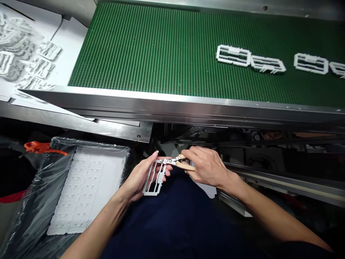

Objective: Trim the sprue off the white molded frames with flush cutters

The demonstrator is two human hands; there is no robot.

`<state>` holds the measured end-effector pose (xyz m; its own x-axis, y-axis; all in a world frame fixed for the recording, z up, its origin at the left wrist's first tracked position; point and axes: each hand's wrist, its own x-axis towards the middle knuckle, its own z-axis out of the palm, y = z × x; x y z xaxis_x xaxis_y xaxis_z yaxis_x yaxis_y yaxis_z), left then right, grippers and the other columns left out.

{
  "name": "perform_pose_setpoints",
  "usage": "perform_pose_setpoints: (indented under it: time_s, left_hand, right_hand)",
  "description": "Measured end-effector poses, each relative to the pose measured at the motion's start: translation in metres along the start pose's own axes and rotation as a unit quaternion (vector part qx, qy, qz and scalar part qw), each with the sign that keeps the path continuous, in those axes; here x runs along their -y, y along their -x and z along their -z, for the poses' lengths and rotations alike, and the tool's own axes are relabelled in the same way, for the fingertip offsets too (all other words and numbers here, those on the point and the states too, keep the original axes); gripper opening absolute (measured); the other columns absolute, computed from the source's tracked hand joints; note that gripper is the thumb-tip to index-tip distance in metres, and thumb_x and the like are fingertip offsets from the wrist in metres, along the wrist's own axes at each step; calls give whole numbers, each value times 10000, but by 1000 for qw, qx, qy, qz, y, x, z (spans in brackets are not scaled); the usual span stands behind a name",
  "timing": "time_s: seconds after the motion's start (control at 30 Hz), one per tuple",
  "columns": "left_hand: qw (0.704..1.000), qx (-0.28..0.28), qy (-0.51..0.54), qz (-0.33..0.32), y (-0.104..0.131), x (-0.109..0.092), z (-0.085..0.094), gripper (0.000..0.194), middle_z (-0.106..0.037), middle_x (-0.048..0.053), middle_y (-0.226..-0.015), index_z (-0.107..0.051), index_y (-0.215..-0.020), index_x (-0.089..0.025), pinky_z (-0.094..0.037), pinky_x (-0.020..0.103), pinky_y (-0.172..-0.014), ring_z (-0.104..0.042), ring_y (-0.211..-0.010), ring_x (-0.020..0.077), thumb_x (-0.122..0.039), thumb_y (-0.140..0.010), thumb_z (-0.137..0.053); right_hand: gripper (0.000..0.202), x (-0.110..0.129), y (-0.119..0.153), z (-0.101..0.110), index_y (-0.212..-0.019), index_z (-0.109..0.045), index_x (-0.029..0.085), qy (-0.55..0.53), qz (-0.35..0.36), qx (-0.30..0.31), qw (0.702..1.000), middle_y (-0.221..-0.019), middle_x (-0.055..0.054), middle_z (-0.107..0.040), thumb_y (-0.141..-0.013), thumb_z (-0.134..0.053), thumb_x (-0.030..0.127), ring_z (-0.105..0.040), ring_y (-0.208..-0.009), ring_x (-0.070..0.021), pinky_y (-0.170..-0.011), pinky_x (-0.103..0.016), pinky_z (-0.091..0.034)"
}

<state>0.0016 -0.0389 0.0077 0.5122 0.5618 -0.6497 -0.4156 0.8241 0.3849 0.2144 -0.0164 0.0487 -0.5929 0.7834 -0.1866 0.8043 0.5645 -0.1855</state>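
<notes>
My left hand grips a white plastic frame, a rectangular part with thin bars across its inside. It hangs tilted in front of my lap, its upper end between thumb and fingers. Closed round the cream handles of a pair of nippers is my right hand. The metal jaws of the nippers lie at the top end of the frame, close to my left fingertips. Whether the blades are fully closed is too small to tell.
Similar white frames lie on the green ribbed conveyor belt behind a metal rail. A pile of white parts covers the left table. Below stands a plastic-lined box holding rows of white parts, with orange-handled scissors beside it.
</notes>
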Motion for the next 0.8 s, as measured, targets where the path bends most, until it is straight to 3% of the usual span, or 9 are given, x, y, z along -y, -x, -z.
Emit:
perform_pose_setpoints:
  time_s: [0.3,0.8]
  left_hand:
    - [1000,-13,22,17,1,-4,-4,427,-657,127,-824,-639,-1007,-61,-503,218,-554,-602,-619,147,-426,-904,-442]
    - [1000,-22,-1,12,1,-4,-4,415,-652,135,-899,-616,-1047,-78,-505,239,-600,-600,-641,157,-430,-892,-460]
  right_hand:
    - [168,-1,-3,2,-915,-567,176,30,11,-5,999,-762,-11,-530,-874,-438,276,-450,-676,-143,-632,-284,-276]
    - [158,-4,-5,3,-891,-577,179,54,32,-26,998,-718,10,-499,-871,-482,303,-410,-624,-129,-577,-275,-248]
